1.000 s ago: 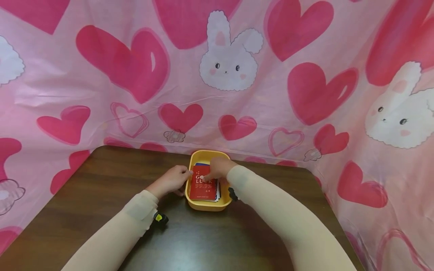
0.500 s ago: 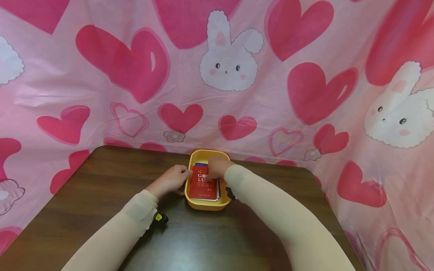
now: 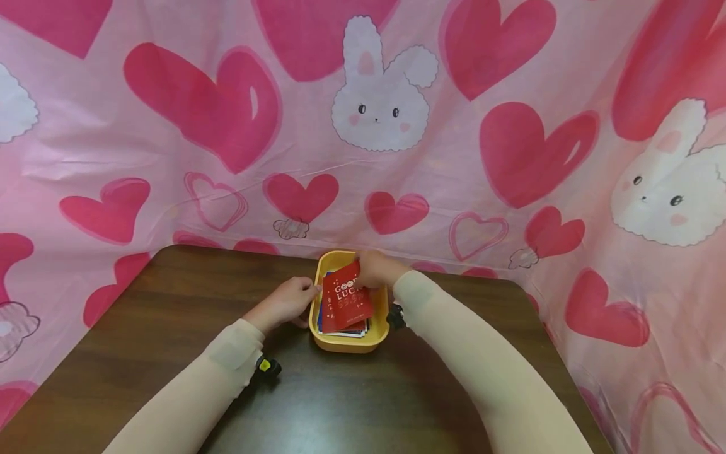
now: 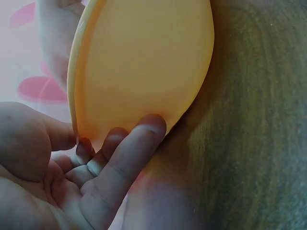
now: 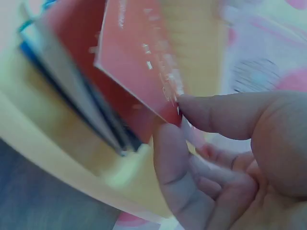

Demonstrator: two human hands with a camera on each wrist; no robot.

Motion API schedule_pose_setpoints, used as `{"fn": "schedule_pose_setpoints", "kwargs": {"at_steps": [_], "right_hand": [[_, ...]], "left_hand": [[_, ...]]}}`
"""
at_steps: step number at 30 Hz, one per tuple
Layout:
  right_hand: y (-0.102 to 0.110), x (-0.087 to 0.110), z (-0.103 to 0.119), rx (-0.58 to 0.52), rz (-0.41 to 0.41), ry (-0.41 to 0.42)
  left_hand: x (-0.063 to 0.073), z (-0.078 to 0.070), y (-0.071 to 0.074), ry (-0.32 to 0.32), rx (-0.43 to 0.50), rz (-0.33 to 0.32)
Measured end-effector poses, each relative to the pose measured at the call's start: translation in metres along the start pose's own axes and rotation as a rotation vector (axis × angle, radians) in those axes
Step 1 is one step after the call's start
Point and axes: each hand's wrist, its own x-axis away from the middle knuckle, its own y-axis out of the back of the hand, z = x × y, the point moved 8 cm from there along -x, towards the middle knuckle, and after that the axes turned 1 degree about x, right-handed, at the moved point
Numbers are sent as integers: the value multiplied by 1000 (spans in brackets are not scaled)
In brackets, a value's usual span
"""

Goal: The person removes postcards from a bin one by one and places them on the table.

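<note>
A yellow plastic bin [image 3: 343, 344] stands at the far side of the table. My left hand [image 3: 285, 301] grips its left side, thumb at the rim and fingers against the outer wall [image 4: 144, 62]. Over the bin, my right hand [image 3: 379, 270] pinches a red booklet [image 3: 351, 306] printed "GOOD LUCK" between thumb and fingers at its edge. That booklet is tilted and lifted at one side, as the right wrist view shows. Beneath it lie another red booklet [image 5: 72, 43] and several thin white and blue ones, partly hidden.
The dark wooden table [image 3: 317, 403] extends in front of the bin and to both sides. A pink curtain [image 3: 249, 208] with hearts and rabbits hangs close behind the table's far edge.
My right hand has moved right and taken the top red booklet with it, which is now turned askew over the stack. The left hand stays on the bin.
</note>
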Motion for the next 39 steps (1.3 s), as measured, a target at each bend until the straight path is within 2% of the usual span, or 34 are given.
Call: {"fn": "schedule_pose_setpoints", "kwargs": {"at_steps": [4, 11, 17, 23, 27, 31, 34, 39], "right_hand": [[17, 7, -9, -99, -36, 9], [21, 12, -27, -464, -19, 50], [35, 18, -41, -557, -115, 101], [43, 38, -62, -763, -171, 150], [45, 54, -86, -828, -203, 145], [53, 67, -109, -834, -245, 116], [59, 71, -126, -823, -272, 91], [58, 70, -152, -818, -264, 53]], "left_hand": [[-1, -2, -2, -18, 9, -3], [2, -2, -3, -12, 4, -19], [2, 0, -3, -11, 7, -21], [2, 0, -2, -17, -12, -29], [2, -1, -5, -22, -17, -21], [3, -2, -4, -20, -49, -29], [4, -3, -1, -22, -77, -39], [4, -2, 2, -21, -76, -48]]}}
